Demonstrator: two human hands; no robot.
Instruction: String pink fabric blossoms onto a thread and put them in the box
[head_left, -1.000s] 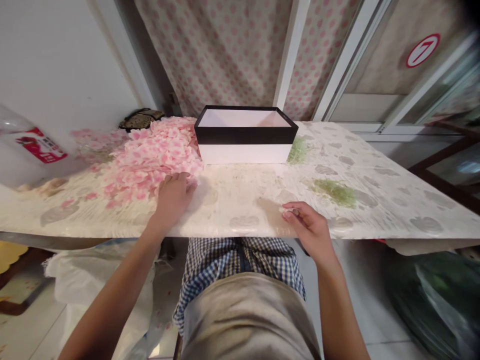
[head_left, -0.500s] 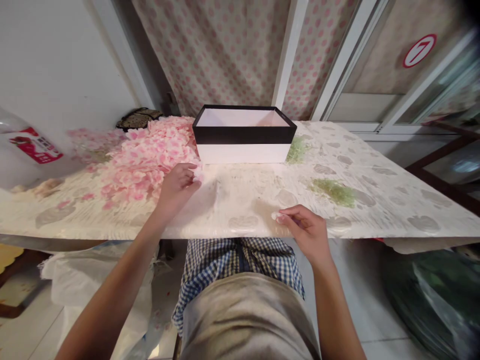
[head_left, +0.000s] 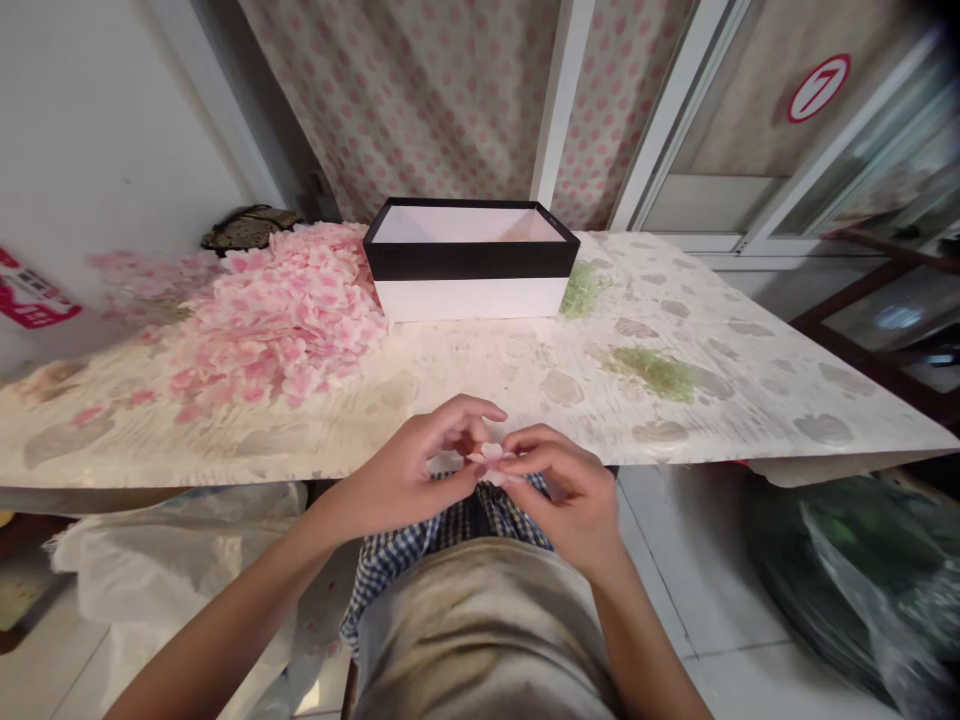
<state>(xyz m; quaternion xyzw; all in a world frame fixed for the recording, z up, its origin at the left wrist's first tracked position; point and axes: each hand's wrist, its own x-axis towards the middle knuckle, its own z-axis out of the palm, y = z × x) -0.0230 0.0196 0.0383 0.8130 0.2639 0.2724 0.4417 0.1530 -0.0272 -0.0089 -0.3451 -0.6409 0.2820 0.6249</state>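
Between my two hands, just over the table's front edge, is a small pale pink artificial flower (head_left: 492,455). My left hand (head_left: 431,460) pinches its left side between thumb and fingers. From the other side my right hand (head_left: 566,485) grips it with the fingertips, which meet the left ones closely. Whether a second small piece is in the right fingertips is hidden. A large heap of pink artificial flowers (head_left: 285,315) lies on the table to the left. Behind my hands stands an open black-and-white box (head_left: 472,298), with its inner floor hidden.
Green plastic stem bits (head_left: 656,373) lie on the patterned tablecloth (head_left: 750,400) at the right, with more beside the box. A dark patterned pouch (head_left: 247,230) sits behind the flower heap. White plastic sacking (head_left: 187,570) hangs below the table at left.
My left hand has come from the flower heap toward me with a flower. My right hand has moved left to meet it, and both now touch the flower. The view has shifted slightly.
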